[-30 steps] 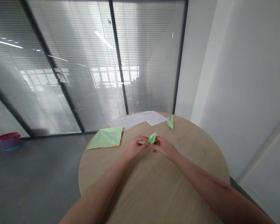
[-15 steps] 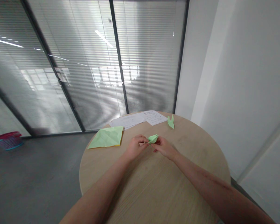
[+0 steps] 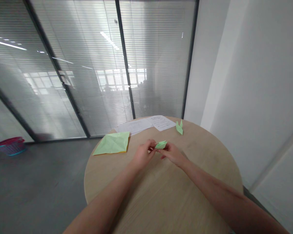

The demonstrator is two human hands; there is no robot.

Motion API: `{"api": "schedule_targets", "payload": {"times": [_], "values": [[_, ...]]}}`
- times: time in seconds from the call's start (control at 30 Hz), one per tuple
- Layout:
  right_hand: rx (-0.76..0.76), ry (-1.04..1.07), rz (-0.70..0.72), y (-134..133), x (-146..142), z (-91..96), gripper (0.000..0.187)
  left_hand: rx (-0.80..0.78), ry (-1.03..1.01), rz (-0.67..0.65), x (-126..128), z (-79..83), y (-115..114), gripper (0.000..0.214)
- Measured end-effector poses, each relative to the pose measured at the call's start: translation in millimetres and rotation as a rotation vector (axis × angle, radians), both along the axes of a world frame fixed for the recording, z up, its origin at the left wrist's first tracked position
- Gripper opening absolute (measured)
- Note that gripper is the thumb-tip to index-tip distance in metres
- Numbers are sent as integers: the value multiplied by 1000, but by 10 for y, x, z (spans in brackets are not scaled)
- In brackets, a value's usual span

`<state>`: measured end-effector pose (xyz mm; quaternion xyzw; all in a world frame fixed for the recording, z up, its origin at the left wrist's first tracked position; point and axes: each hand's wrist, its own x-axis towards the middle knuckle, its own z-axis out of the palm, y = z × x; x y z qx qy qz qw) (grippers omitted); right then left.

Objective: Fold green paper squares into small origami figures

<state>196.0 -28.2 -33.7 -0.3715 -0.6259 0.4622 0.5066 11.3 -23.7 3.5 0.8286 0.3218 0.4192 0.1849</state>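
Between my two hands, over the middle of the table, is a small piece of folded light-green paper (image 3: 160, 145). The fingers of my left hand (image 3: 145, 152) pinch its left end. At its right end, my right hand (image 3: 173, 153) grips it between thumb and fingers. Parts of the paper are covered by my fingertips, so its exact folds cannot be made out. Beyond my right hand stands a folded green paper crane (image 3: 179, 127), with two points sticking up. To the left of my hands lies a stack of green paper sheets (image 3: 113, 143) with a yellow edge underneath.
Printed white sheets (image 3: 162, 123) lie at the far edge of the round wooden table (image 3: 205, 152). A red and blue basket (image 3: 11, 146) stands on the grey floor at the left. Glass panels with blinds rise behind the table; a white wall is at the right.
My left hand has shifted slightly and its fingers have curled closer around the folded paper. The paper now looks flatter and more level. Both hands still hold it.
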Motion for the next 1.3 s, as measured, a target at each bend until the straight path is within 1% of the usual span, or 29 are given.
{"api": "schedule_targets", "payload": {"times": [0.07,0.13,0.23,0.37,0.43,0.5,0.63,0.73,0.87,1.13,1.3], "values": [[8,9,17,-7,-1,-2,36,-65,-33,-41,1,-6,5,30],[15,9,29,-8,0,-7,36,-106,-28,-74,5,-5,18,24],[3,7,36,0,-2,-20,34,-175,-57,-78,13,-13,55,18],[-26,9,23,10,-15,-28,30,-315,-150,-100,18,-49,118,20],[-42,8,1,8,-21,-22,28,-378,-185,-128,16,-68,141,25],[-57,14,-20,6,-25,-16,29,-427,-223,-139,15,-84,153,35],[-74,51,-48,7,-30,-24,38,-489,-287,-121,23,-94,152,55],[-94,82,-57,14,-36,-40,42,-504,-310,-99,38,-81,136,59],[-90,88,-63,12,-52,-29,39,-486,-311,-81,55,-55,112,57],[-57,111,-57,-6,-61,20,37,-388,-328,-87,44,-93,135,53],[-52,120,-53,-3,-44,30,36,-395,-328,-127,37,-109,157,52]]}}
